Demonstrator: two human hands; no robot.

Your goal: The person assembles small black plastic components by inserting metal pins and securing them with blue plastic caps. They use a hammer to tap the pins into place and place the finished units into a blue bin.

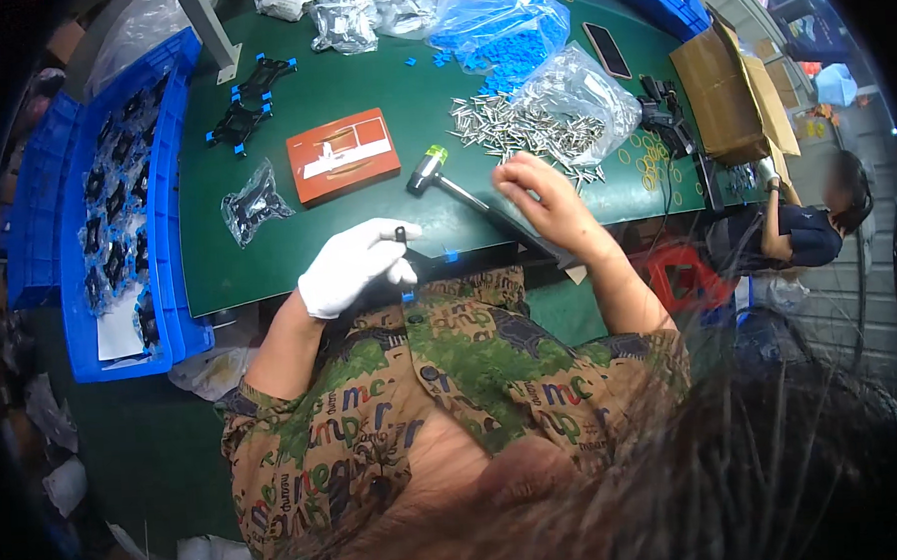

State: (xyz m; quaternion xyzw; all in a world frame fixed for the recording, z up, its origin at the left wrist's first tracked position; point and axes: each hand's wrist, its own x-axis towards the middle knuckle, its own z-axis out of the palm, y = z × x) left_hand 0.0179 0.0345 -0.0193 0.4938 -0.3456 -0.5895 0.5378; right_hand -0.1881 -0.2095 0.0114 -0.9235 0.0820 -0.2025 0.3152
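Observation:
My left hand, in a white glove, grips a black bracket at the table's near edge. Small blue end pieces show on the bracket, and much of it blends into the shadow. My bare right hand is just in front of a pile of silver metal pins. Its fingers are bent and drawn together; whatever they may hold is too small to make out. Between the hands lies a hammer with a black and yellow-green head, its handle running toward my right wrist.
A red-brown box and a bagged bracket lie left of the hammer. Blue bins of bagged brackets stand leftmost. Bags of blue pieces, a phone and a cardboard carton sit farther back. Another person is at right.

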